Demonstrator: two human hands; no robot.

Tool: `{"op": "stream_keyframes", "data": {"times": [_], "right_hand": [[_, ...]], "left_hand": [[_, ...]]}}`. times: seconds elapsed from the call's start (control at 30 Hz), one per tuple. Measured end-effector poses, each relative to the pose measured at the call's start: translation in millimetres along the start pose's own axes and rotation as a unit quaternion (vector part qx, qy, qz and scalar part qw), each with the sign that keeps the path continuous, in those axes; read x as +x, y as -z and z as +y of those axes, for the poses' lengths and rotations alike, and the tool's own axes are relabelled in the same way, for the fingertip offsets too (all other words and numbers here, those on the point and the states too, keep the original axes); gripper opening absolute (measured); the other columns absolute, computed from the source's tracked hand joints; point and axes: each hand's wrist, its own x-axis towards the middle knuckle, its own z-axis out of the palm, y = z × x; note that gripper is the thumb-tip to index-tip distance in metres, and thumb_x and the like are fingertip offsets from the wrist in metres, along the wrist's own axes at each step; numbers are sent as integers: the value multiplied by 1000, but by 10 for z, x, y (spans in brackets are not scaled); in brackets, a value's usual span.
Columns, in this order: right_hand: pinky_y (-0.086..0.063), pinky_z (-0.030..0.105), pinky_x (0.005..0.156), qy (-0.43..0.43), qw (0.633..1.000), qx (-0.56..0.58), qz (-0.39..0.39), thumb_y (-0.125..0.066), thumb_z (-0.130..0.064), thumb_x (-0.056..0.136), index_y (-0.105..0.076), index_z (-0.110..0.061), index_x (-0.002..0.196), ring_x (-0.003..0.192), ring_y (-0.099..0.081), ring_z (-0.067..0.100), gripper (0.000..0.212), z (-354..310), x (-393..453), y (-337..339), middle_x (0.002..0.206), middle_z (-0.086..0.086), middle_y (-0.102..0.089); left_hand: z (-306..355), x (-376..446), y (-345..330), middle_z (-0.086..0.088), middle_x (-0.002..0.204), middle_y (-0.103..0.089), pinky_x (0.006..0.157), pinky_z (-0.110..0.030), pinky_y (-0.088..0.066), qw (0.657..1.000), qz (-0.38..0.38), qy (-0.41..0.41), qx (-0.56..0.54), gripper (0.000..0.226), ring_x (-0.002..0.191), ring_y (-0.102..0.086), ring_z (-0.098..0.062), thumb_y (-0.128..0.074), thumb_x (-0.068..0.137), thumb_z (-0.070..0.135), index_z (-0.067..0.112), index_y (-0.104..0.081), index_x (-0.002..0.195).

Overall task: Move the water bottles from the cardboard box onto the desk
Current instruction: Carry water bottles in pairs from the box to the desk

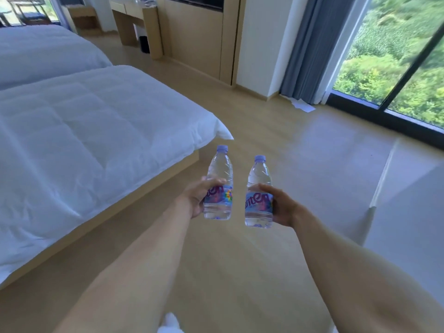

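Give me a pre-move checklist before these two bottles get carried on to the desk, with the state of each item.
1. Left hand grips the left bottle round its label: ok.
2. Right hand grips the right bottle round its label: ok.
3. Caps on both bottles, both roughly upright: ok.
4. Bottles apart, not knocking together: ok.
5. Wooden floor ahead bare, apart from white paper by the curtain: ok.
6. Free spot on the desk at the far wall: cannot tell, its top is barely in view.
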Motion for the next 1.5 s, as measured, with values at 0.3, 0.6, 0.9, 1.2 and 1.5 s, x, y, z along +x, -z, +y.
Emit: {"op": "stream_keyframes", "data": {"times": [0.3,0.6,0.9,1.2,1.5], "right_hand": [[-57,42,81,35,997,31,56,-68,-33,82,-68,-11,108,86,-71,28,34,-621,572,534,100,14,-73],[-47,50,103,44,993,40,98,-62,-28,95,-69,-9,107,100,-66,34,23,-1620,1612,765,111,19,-69],[-46,51,105,59,990,76,103,-59,-26,98,-64,-10,114,105,-62,36,24,-2536,2482,1107,114,19,-65],[-54,41,83,46,991,83,92,-64,-32,83,-68,-9,100,84,-67,29,29,-3441,3521,1918,94,15,-69],[-55,37,75,0,998,33,61,-60,-33,92,-69,-10,103,78,-65,26,27,-4841,4501,2763,89,13,-66]], "left_hand": [[404,1181,-301,-17,96,-70,85,-49,-57,995,-88,14,35,26,84,-69,-32,-72,88,13,10,-62,112],[1216,2634,-427,-24,109,-58,104,-61,-43,991,-116,36,51,29,100,-59,-37,-68,91,9,8,-56,118],[1900,3844,-688,-27,110,-59,100,-69,-44,988,-123,32,92,50,100,-61,-41,-81,74,14,14,-52,116],[2239,5305,-1087,-21,92,-64,71,-39,-56,988,-105,85,79,22,72,-65,-32,-62,93,15,4,-61,111],[2898,6710,-1765,-21,94,-65,80,-41,-53,996,-56,52,39,19,78,-64,-33,-61,91,17,5,-63,107]]}}
